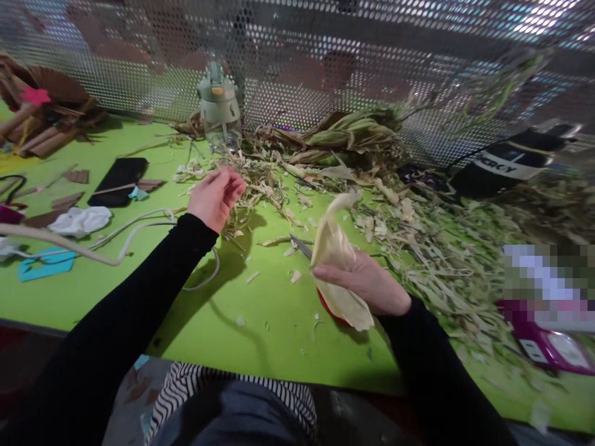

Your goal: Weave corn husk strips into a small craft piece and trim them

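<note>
My right hand (374, 282) is closed on a pale, dry corn husk (335, 244), its thumb lying across the front. The husk stands upright, curling over at the top. A pointed grey blade (302, 246) and a red handle (331, 310) show from behind it, apparently scissors. Whether my right hand also grips these or they rest on the table is hidden. My left hand (214, 195) is raised near a heap of husk scraps (263, 186). Its fingers are loosely curled and slightly apart, with nothing visible in them.
Husk scraps (418, 248) litter the green table (274, 353). At the back are a clear bottle (219, 111), a bundle of husks (357, 133) and a perforated metal screen (297, 74). A black phone (118, 181) and a white cable (139, 230) lie left; a black bottle (506, 164) lies right.
</note>
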`<state>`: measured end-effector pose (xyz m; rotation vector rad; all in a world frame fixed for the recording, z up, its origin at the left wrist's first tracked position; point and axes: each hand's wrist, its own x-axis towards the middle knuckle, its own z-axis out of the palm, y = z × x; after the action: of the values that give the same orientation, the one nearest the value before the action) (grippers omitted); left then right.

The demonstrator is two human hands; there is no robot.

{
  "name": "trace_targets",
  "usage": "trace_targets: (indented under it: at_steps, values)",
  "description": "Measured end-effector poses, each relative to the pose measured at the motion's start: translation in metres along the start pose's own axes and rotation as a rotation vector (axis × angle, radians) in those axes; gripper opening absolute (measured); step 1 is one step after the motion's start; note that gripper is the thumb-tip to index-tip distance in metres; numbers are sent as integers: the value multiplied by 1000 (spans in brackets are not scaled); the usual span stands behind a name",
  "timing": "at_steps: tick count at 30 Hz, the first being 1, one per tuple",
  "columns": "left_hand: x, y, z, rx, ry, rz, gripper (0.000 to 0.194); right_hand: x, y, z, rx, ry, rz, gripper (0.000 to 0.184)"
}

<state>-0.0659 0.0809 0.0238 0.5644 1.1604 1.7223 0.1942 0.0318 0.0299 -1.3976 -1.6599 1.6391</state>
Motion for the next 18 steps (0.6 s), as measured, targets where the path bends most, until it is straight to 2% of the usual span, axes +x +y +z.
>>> trace_targets:
  at_steps: [3, 4, 5, 7, 8, 10, 14, 18]
  values:
    - [-25, -6, 7, 437, -127, 194, 57, 2, 2, 3, -44, 47, -64, 28]
    - [-36, -9, 10, 562, -210, 281, 63, 3, 3, 5, -69, 62, -88, 28]
    - [-47, -13, 13, 644, -334, 297, 60, 4, 4, 6, -98, 69, -112, 29]
    - [-65, -21, 20, 730, -669, 134, 45, 5, 6, 9, -164, 65, -147, 28]
    - [-71, -25, 22, 782, -767, 81, 38, 6, 7, 11, -190, 62, -159, 28]
    - [-75, -30, 23, 834, -789, 63, 27, 7, 8, 11, -235, 70, -179, 26]
    - [-67, -29, 20, 840, -657, 139, 20, 7, 8, 8, -309, 186, -240, 17]
    - [-67, -30, 18, 975, -647, 255, 20, 5, 6, 11, -297, 217, -254, 28]
